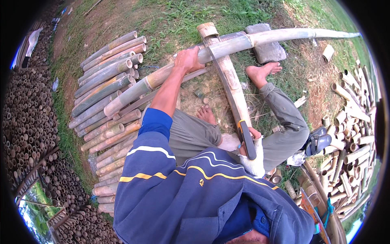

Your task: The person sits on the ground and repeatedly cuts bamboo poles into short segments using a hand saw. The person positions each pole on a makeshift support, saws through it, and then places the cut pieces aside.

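A long bamboo pole (162, 75) slants across the view, its cut end at the left and its thin tip at the far right. My left hand (189, 59) is closed over the pole, pressing on it left of the saw blade. In my right hand (257, 149), which wears a whitish glove with bare fingertips, is the black and orange handle of a hand saw (222, 75). The blade's far end meets the pole. Beneath the pole, a thick pale bamboo piece (232, 81) runs toward me. Part of my right hand is hidden behind the saw handle.
Cut bamboo lengths (103, 73) lie in a row at the left. Stacked bamboo (28, 118) stands farther left. Short offcuts (353, 154) are heaped at the right. A grey stone block (270, 51) sits under the pole, near my bare right foot (262, 74). A dark sandal (319, 141) is beside my knee.
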Tool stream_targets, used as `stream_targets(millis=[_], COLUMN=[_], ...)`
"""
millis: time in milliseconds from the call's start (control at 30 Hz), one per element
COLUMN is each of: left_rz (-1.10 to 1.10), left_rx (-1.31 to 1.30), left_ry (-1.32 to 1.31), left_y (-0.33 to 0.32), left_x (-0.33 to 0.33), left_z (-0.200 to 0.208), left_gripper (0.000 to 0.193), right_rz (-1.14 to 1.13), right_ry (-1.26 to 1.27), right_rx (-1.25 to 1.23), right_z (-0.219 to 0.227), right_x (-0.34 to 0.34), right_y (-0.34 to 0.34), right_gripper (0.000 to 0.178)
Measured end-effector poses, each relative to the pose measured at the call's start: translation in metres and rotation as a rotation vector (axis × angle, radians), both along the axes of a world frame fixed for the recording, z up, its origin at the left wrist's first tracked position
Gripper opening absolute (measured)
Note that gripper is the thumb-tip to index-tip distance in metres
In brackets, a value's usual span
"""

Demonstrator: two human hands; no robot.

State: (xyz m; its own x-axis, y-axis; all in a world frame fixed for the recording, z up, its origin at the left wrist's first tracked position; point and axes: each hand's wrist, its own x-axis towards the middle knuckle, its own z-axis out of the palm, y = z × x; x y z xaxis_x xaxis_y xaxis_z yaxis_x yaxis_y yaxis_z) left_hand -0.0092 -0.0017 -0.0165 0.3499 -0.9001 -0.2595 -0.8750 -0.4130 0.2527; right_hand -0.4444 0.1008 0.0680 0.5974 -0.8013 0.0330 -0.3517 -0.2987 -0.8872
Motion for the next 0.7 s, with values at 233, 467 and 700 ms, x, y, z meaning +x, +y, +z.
stream_targets(millis=[233, 467, 700], left_rz=[-0.039, 0.015, 0.021], left_rx=[-0.003, 0.011, 0.062], left_ry=[-0.005, -0.009, -0.008], left_y=[-0.025, -0.002, -0.001], left_x=[-0.004, 0.014, 0.005], left_z=[0.019, -0.002, 0.007], left_gripper=[0.093, 0.095, 0.089], right_rz=[0.045, -0.022, 0.025], right_ry=[-0.193, 0.028, -0.009], right_rx=[-0.171, 0.206, 0.180], right_z=[-0.066, -0.008, -0.017], right_x=[0.192, 0.007, 0.032], right_y=[-0.152, -0.007, -0.039], right_gripper=[0.061, 0.061, 0.063])
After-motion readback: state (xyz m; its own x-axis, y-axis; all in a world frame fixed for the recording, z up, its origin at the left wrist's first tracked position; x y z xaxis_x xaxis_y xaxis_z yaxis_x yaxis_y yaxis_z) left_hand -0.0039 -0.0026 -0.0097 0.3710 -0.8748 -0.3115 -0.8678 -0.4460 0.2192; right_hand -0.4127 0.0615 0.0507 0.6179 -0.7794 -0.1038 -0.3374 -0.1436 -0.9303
